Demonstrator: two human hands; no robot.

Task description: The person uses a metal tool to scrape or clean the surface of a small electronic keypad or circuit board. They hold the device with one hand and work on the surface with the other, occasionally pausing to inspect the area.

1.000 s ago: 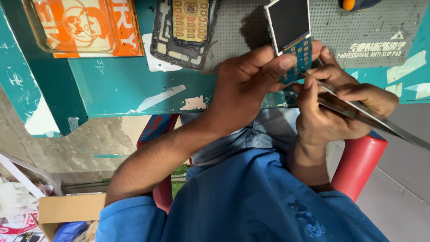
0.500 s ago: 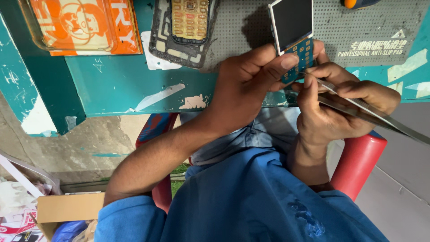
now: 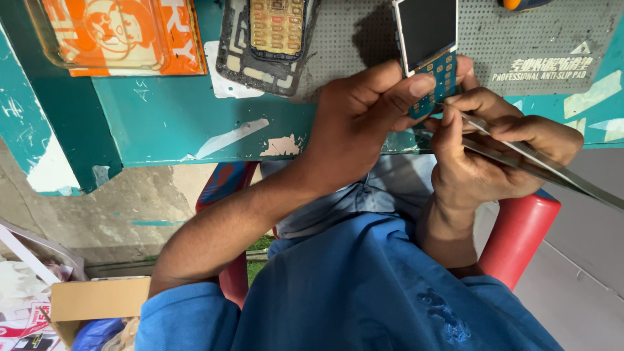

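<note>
A bare phone board with a dark screen and blue keypad contacts (image 3: 430, 49) is pinched by the left hand (image 3: 364, 123) above the grey perforated mat (image 3: 546, 39), steadied so that slim metal tweezers (image 3: 520, 159), gripped in the right hand (image 3: 494, 156), reach its contacts.

Single head view, looking steeply down, close over hands (image 3: 416, 130) at bench edge (image 3: 195, 140)

The scene is lit evenly by soft daylight, bright without harsh glare. A dark shadow is cast on the grey perforated rubber mat (image 3: 364, 45) just left of the gripped phone board's dark screen (image 3: 428, 29), where a faint sheen is seen. Focus is sharp centrally; edges are stretched by wide-angle distortion.
</note>
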